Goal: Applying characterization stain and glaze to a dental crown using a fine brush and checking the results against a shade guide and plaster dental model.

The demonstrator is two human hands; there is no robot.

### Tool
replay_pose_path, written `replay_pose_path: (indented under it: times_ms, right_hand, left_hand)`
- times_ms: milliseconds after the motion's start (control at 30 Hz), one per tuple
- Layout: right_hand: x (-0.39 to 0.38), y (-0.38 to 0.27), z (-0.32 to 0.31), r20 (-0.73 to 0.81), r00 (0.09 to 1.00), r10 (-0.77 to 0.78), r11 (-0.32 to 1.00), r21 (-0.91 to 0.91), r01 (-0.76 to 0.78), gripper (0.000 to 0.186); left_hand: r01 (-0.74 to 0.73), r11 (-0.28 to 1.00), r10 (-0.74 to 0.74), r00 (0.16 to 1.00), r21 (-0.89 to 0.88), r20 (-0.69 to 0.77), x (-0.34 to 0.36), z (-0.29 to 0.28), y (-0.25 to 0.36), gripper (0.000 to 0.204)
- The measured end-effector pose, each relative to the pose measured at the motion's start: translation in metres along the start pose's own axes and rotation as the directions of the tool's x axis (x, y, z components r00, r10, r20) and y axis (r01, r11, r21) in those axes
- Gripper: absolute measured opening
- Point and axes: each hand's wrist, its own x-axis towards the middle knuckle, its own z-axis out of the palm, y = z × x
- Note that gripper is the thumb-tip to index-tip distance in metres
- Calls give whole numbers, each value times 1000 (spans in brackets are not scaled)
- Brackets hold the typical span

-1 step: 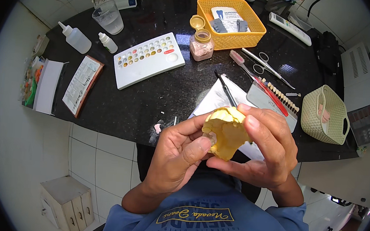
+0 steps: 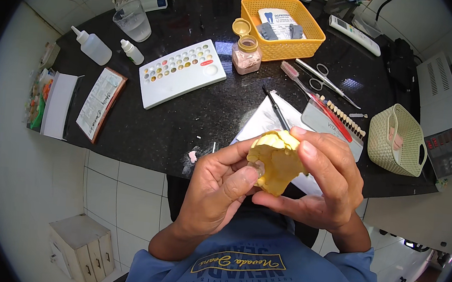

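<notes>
Over the near edge of the worktop, both my hands hold a yellow dental cast (image 2: 284, 166) with moulded teeth along its upper rim. My left hand (image 2: 215, 192) closes on its left side, the thumb pressed to a small translucent pinkish piece (image 2: 258, 167) there; its exact shape is partly hidden by the thumb. My right hand (image 2: 333, 181) grips the right side, with fingertips on the upper rim and the thumb beneath. Just beyond the cast, a dark slim-handled tool (image 2: 276, 107) lies on white paper (image 2: 257, 123).
A white palette (image 2: 180, 80), a jar of pink powder (image 2: 246, 57) and a yellow basket (image 2: 280, 50) stand farther back. To the right lie scissors (image 2: 318, 83), a red toothbrush (image 2: 331, 116), a tooth shade guide (image 2: 341, 112) and a pale green basket (image 2: 393, 161). Pink crumbs (image 2: 192, 156) dot the left edge.
Red lights now show on the panel of the machine at the right, which was dark before. My hands and the cast have not visibly moved.
</notes>
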Motion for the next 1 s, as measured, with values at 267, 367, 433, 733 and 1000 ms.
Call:
replay_pose_path:
  times_ms: [267, 367, 433, 733, 1000]
  right_hand:
    - [2, 3, 6, 0, 1000, 5, 1000, -12, -5, 65]
    - [1, 5, 7, 0, 999, 33, 999, 4, -33, 66]
    - [1, 6, 6, 2, 999, 54, 998, 17, -54, 68]
    - [-7, 19, 11, 94, 947, 308, 855, 408, -319, 90]
    - [6, 11, 5, 72, 956, 284, 878, 381, -290, 77]
  left_hand:
    - [-17, 1000, 16, 1000, -6, -9, 4, -4, 2, 46]
    - [15, 1000, -15, 1000, 2, -20, 5, -9, 2, 46]
    - [42, 998, -41, 999, -47, 15, 6, -13, 1, 46]
    - [150, 973, -157, 987, -173, -26, 14, -10, -4, 64]
    - [-68, 991, 58, 994, -113, -92, 16, -4, -9, 75]
